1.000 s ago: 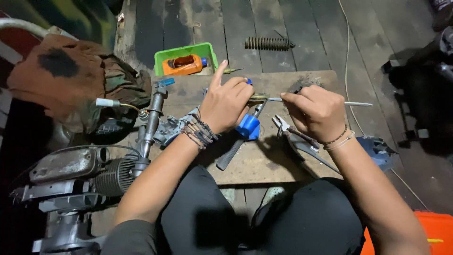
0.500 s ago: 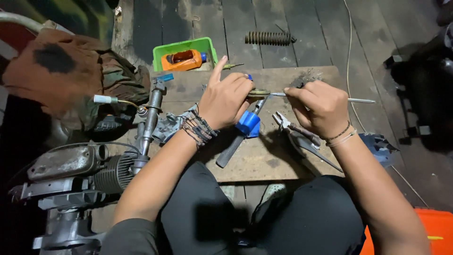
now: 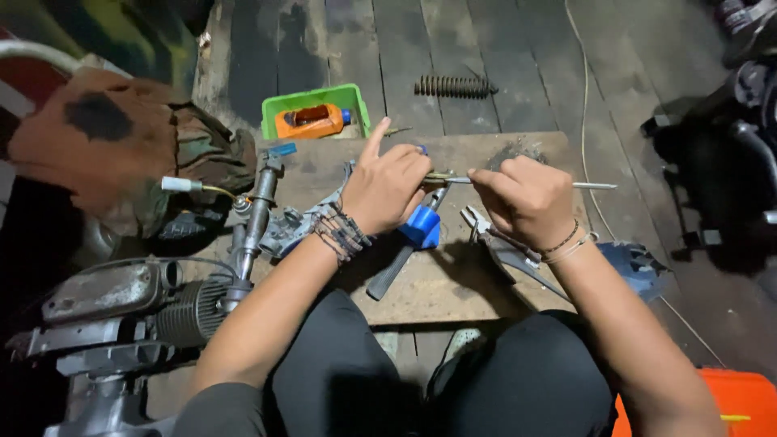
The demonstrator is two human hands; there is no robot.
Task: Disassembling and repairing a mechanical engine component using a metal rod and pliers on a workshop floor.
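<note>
Little has moved since half a second ago: both hands remain over the board (image 3: 518, 287), with the left index finger still raised. Left hand (image 3: 387, 188) pinches the brass end of a thin rod (image 3: 595, 185), and the right hand (image 3: 524, 198) is clenched around its middle, so the rod lies level above the board's far edge. Below the hands lie a blue-handled tool (image 3: 413, 243) and pliers (image 3: 510, 252); a green tray (image 3: 316, 109) sits by the far left corner.
</note>
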